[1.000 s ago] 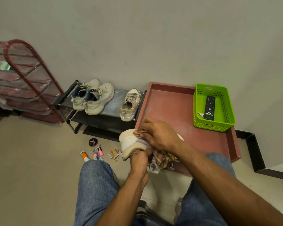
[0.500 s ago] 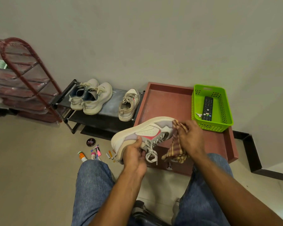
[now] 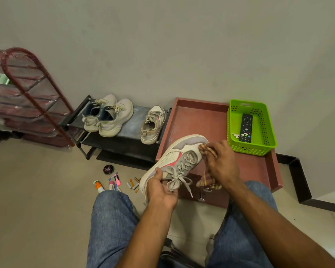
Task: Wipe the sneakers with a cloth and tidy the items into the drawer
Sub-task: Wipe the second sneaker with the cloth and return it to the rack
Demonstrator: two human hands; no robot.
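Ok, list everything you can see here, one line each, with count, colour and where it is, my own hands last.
White sneaker with pink swoosh: one, held over the drawer front.
Checked cloth: one, yellow and maroon, on the sneaker's toe.
Maroon drawer: one, open, on the floor by the wall.
Green plastic basket: one, in the drawer's far right corner.
Black remote: one, inside the basket.
Off-white sneakers: three, on the black rack.
Round polish tin: one, black, on the floor.
Small tubes and sticks: several, mixed colours, floor.
Red wire shelf: one, far left.
Left hand: grips the sneaker's heel.
Right hand: presses the cloth.
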